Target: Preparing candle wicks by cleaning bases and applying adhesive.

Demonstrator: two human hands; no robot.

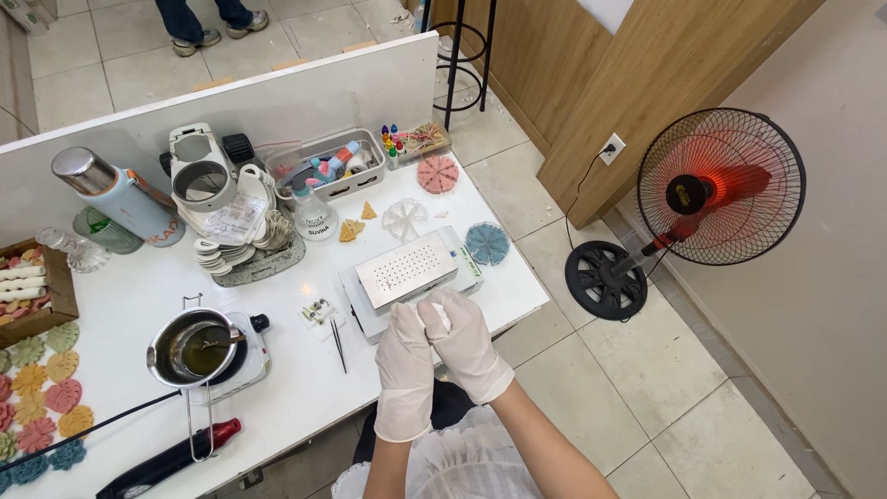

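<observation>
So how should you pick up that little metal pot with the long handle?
Hold the pot by its long wire handle, coming from the table's near edge. The handle sticks straight out toward the person, away from the small white stove under the pot. The pot holds dark liquid, so keeping it level seems wise. Both gloved hands, the left hand and right hand, are off to its right.

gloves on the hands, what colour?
White, on both the left hand and the right hand; head view shows it.
</observation>
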